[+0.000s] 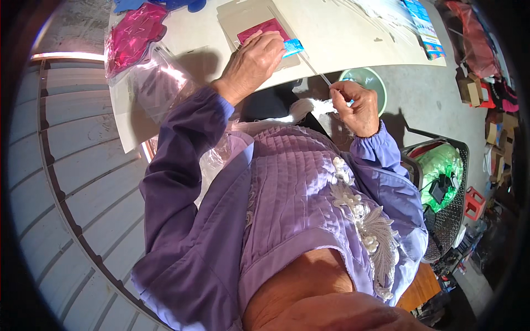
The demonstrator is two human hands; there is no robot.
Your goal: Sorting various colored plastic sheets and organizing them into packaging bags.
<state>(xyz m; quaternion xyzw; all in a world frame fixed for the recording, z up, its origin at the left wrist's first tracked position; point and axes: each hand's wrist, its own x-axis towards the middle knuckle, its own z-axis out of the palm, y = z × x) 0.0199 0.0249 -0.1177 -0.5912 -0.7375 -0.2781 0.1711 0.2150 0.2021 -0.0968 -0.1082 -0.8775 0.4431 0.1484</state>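
Observation:
My left hand (pixel 254 60) presses down on a flat magenta foil piece (pixel 269 27), its fingers bent together over the near edge. A blue printed label strip (pixel 293 47) sticks out beside my fingers. Both lie on a grey-beige flat board (pixel 231 23) on the table. Pinched between the thumb and fingers of my right hand (pixel 356 107) is a thin white strand (pixel 317 73), which runs up toward the blue label across the table edge. Just under my hands, a bundle of white strands (pixel 301 110) rests over my lap.
Magenta foil (pixel 135 36) and clear plastic bags (pixel 160 80) cover the table's left end. White strands (pixel 381 11) and a colourful printed card (pixel 425 30) lie at the far right. A pale green bucket (pixel 372 80) stands below the table edge, near a chair holding a green bag (pixel 441 171).

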